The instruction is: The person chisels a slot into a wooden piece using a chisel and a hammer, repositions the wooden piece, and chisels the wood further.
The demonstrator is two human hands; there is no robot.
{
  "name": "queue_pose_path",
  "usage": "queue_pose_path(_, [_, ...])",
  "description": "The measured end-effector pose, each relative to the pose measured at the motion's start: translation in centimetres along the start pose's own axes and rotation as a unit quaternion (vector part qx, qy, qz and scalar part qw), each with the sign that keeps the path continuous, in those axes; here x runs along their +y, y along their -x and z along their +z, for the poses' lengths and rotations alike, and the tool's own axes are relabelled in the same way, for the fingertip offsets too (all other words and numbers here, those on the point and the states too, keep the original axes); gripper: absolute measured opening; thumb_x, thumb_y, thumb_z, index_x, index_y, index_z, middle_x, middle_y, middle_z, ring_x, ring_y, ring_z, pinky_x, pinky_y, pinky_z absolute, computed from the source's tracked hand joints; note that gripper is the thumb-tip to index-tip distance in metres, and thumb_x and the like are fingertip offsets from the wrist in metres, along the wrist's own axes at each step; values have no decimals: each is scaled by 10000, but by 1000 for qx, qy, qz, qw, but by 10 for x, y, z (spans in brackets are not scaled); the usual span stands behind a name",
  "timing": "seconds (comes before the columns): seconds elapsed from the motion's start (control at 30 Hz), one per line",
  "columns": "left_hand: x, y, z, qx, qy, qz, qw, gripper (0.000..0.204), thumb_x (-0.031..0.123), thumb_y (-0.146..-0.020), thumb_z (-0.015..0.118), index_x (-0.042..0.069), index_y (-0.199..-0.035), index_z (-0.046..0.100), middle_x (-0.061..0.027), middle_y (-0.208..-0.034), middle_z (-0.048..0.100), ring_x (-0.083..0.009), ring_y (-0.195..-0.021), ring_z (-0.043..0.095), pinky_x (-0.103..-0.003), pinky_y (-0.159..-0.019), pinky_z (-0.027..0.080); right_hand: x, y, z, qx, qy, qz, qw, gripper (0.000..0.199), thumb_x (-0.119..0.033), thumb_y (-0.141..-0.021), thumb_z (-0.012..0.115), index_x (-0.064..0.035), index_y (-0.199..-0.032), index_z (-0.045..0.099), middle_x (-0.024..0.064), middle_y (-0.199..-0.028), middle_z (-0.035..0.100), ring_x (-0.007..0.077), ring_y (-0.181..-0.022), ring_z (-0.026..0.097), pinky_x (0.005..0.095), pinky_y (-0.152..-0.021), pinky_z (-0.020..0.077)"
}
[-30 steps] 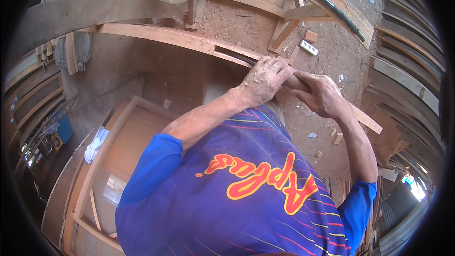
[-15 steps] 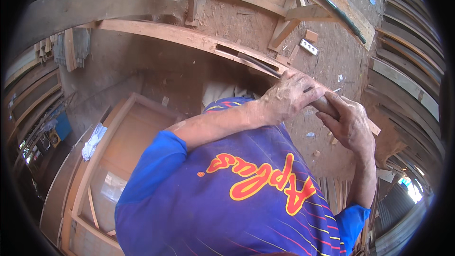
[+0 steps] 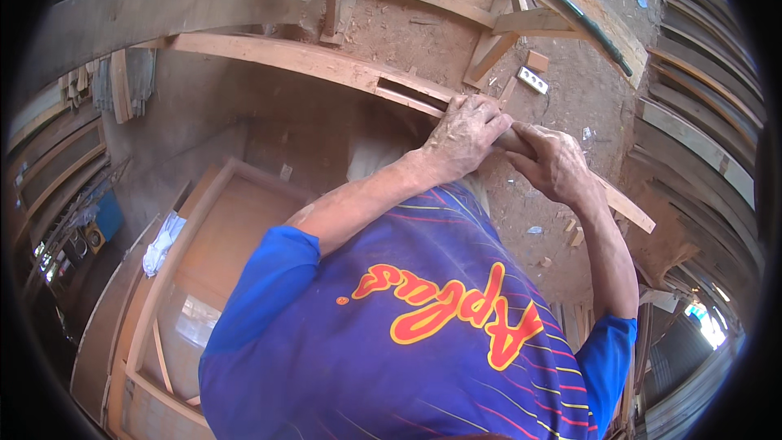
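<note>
A long pale wooden beam (image 3: 277,55) runs across in front of me, with a narrow slot (image 3: 409,94) cut through it. Both hands grip a wooden-handled tool (image 3: 512,143) with a long, dark blade. My left hand (image 3: 464,134) is closed over its front part, at the right end of the slot. Behind it, my right hand (image 3: 558,161) wraps the thick handle. The blade is now hidden by my left hand and the slot, so I cannot tell whether it is a chisel or a file.
A claw hammer (image 3: 580,16) lies on a plank at the far right. Below it, a white power strip (image 3: 532,80) and a small wood block (image 3: 537,61) are on the dirt floor. A framed wooden panel (image 3: 175,261) leans at the left. Stacked boards (image 3: 700,122) line the right side.
Both hands have slid left along the beam with the tool. Its blade, visible in the slot before, is now out of sight. The beam's right end shows more.
</note>
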State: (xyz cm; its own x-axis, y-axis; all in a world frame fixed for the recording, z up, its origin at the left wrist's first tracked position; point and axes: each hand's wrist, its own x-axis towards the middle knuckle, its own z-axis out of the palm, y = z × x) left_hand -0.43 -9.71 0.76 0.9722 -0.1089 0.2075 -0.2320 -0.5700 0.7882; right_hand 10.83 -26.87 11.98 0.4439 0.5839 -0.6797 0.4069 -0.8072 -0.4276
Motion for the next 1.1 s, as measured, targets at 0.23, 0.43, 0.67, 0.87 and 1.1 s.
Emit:
queue_pose_path(0.23, [79,-52,-52,11,-71,110,991,340,138,-868,667,67,-1201,645,-90,-1107,659,-301,-1133,606,-462,-1017,423,-9,75,-27,90,-195,27,976,486,-234,-846,828,-28,-1264,688,217,-1033,740,390,-976,716,449,-833,556])
queue_pose_path(0.43, [80,-31,-14,-5,96,58,994,364,127,-891,632,91,-1254,621,-101,-1131,629,-305,-1138,604,-473,-1029,413,-12,98,-45,100,-88,49,990,486,-188,-808,840,-39,-1248,697,193,-1000,729,369,-940,715,436,-815,552])
queue_pose_path(0.67, [52,-23,5,-22,159,38,986,421,89,-893,640,103,-1309,580,-135,-1126,618,-338,-1139,596,-508,-1005,441,-28,71,-55,49,33,31,998,365,-230,-852,794,-41,-1140,673,176,-953,715,388,-923,701,489,-788,533])
queue_pose_path(0.87, [-1,6,-9,-7,1,-12,1000,409,64,-849,707,84,-1248,622,-122,-1164,634,-343,-1190,579,-499,-1024,460,-23,1,-2,17,26,6,1000,361,-250,-904,750,-26,-1177,673,220,-1008,728,413,-953,707,490,-839,552])
queue_pose_path(1.1, [2,0,-29,-43,28,18,999,396,46,-846,709,61,-1234,627,-127,-1141,651,-351,-1155,595,-486,-1010,467,-19,14,-7,44,-56,-18,997,392,-237,-904,743,-23,-1228,689,238,-1071,728,422,-1025,696,473,-873,548])
